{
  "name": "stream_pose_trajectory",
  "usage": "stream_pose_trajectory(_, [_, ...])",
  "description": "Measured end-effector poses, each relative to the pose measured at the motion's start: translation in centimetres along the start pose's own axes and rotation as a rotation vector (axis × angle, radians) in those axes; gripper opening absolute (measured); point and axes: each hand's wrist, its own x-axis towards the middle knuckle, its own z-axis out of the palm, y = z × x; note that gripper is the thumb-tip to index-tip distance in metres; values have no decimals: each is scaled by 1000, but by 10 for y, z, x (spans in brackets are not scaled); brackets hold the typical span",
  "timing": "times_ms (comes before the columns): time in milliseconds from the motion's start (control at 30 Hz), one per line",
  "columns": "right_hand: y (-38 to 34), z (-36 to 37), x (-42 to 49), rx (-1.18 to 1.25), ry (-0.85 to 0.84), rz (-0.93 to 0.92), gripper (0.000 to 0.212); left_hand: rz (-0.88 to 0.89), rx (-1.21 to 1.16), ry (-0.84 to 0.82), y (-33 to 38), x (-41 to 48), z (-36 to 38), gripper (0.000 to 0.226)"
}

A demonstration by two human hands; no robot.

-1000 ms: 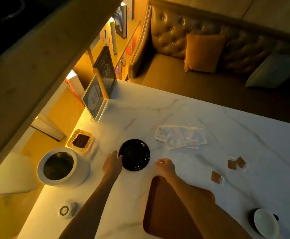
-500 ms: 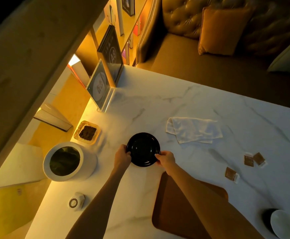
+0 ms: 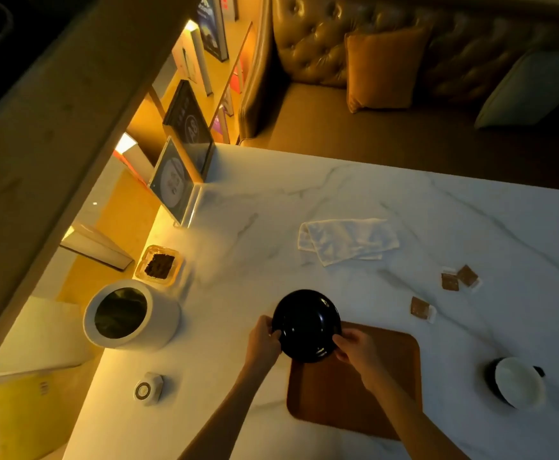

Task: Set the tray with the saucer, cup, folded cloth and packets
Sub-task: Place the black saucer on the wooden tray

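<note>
I hold the black saucer (image 3: 306, 325) by its rim, my left hand (image 3: 264, 340) on its left edge and my right hand (image 3: 354, 345) on its right edge. The saucer is lifted over the far left corner of the brown tray (image 3: 371, 393). A white folded cloth (image 3: 347, 240) lies on the marble table farther back. Three brown packets (image 3: 450, 282) lie to the right of the cloth, one of them (image 3: 420, 308) near the tray. The cup (image 3: 515, 381), dark outside and white inside, stands right of the tray.
A white cylindrical bin (image 3: 128, 315) stands at the left, with a small glass dish (image 3: 160, 265) behind it and a small round white device (image 3: 147, 390) in front. An acrylic sign stand (image 3: 175, 180) sits at the far left corner. A leather sofa with cushions lies beyond the table.
Both hands closed on the saucer's rim, lifted it off the table and carried it toward me, over the tray's corner.
</note>
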Motion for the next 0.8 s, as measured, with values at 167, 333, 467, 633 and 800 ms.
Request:
stream_pose_trajectory(167, [53, -29, -17, -97, 92, 63, 25, -66, 63, -94, -19, -35, 43, 9])
stream_pose_trajectory(333, [74, -36, -19, -182, 132, 88, 29, -104, 131, -81, -27, -48, 64, 10])
stream_pose_trajectory(467, [85, -37, -20, -214, 127, 111, 30, -111, 193, -77, -33, -47, 71, 13])
stream_pose_trajectory(633, [89, -34, -21, -223, 144, 111, 29, -139, 215, -72, -37, -46, 75, 13])
stream_pose_trajectory(800, [90, -35, -20, -254, 133, 100, 28, -141, 272, -122, -35, -43, 73, 15])
